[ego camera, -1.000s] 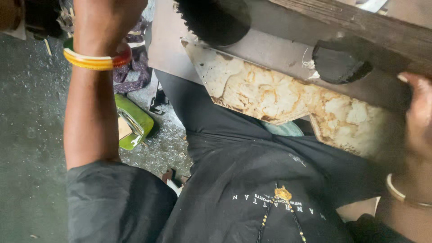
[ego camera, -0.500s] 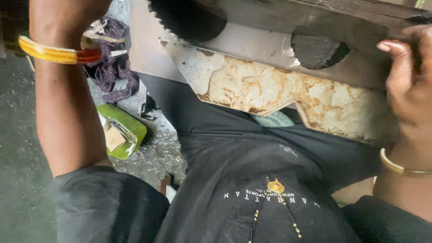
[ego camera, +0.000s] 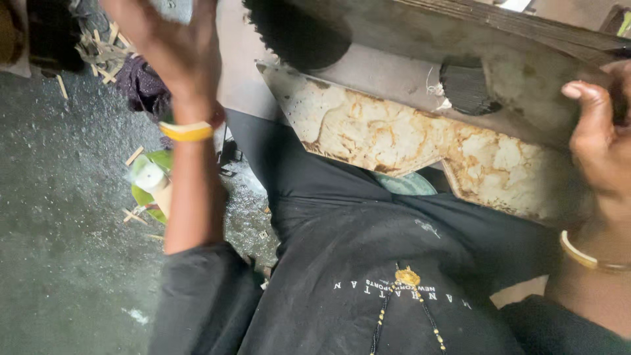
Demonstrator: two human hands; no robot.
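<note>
Overhead, both hands (bangled) (ego camera: 601, 141) on worn board (ego camera: 394, 131)

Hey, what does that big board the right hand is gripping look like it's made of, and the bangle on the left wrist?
The board looks like wood or plywood with a worn, glossy marble-pattern laminate, cream and brown, chipped at the edges. The right hand grips its far edge. The bangle on the left hand looks like smooth yellow plastic or glass; which one is unclear.
</note>
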